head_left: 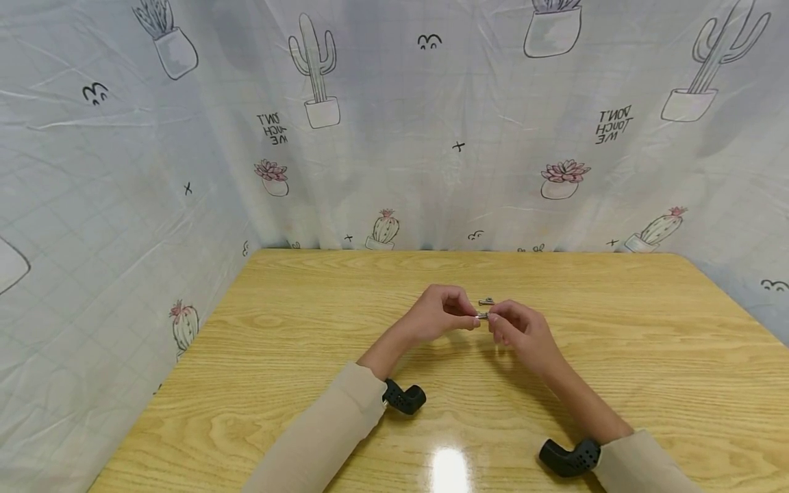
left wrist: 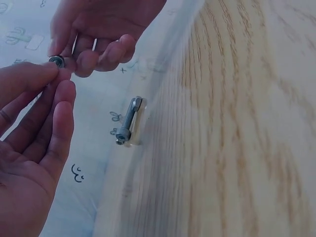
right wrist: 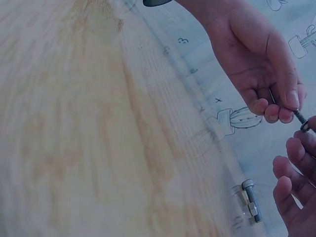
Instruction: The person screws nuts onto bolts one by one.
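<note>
Bolt (right wrist: 300, 116), small and threaded, is up between two hands just over the table, and some ring-like bit sits around it, can't tell if it's a nut or a washer. Left hand (head_left: 440, 313) has thumb and fingers pinched on one end, right hand (head_left: 524, 332) is pinched on the other, fingertips pretty much meeting. Just past them a second bolt (right wrist: 250, 197) lies on its side on the wood-grain table (head_left: 296, 308), nut on its shaft. Both arms have beige sleeves (head_left: 333, 424) and black wrist gadgets (head_left: 405, 398). Behind it all hangs a cactus-print sheet (head_left: 394, 137).
</note>
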### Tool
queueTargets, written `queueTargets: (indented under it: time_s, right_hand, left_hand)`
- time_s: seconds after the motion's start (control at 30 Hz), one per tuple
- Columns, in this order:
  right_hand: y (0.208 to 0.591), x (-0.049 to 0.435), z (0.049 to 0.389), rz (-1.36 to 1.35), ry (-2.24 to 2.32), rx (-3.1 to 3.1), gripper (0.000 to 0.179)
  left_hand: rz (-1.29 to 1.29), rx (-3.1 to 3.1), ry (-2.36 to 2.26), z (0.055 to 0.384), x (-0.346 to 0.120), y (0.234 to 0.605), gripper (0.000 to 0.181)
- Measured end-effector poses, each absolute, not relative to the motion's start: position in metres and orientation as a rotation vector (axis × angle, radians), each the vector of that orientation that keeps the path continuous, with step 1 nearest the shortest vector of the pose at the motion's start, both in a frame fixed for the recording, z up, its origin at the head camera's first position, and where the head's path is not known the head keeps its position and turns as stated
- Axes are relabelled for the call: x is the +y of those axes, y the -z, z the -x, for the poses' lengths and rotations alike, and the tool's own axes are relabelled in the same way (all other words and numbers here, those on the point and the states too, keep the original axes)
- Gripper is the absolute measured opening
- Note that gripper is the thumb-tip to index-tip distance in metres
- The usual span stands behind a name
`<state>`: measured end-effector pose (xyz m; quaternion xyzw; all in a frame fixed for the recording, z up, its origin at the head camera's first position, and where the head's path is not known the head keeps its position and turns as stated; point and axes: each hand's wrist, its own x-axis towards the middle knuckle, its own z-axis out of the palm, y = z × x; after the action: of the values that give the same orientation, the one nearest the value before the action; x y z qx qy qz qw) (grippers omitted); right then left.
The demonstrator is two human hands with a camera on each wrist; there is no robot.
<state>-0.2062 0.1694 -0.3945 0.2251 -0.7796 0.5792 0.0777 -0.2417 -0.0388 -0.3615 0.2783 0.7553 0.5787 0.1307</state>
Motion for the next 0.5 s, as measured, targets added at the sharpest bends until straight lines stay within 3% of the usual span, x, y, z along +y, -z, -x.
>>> queueTargets:
  time_s: [0.3,0.4,0.5]
  right_hand:
    - [0.3908,0.1671,0.2063,-0.718,-1.742,-2.351,0.042]
    - [0.3913,0.1669,0.2066,-0.684,-1.744,-2.341,0.041]
    - [0.3920,0.1674,0.2061,-0.661,-1.762,-2.314,0.028]
  left_hand:
    - [-0.885,2.178,-1.650,0.2407,-0.0356,0.3600,0.007]
    - [-0.859,2.194,-1.656,0.2400,-0.0357,0.3597,0.006]
    - [-0.798,2.233,-1.667,0.2400,-0.0364,0.3600,0.006]
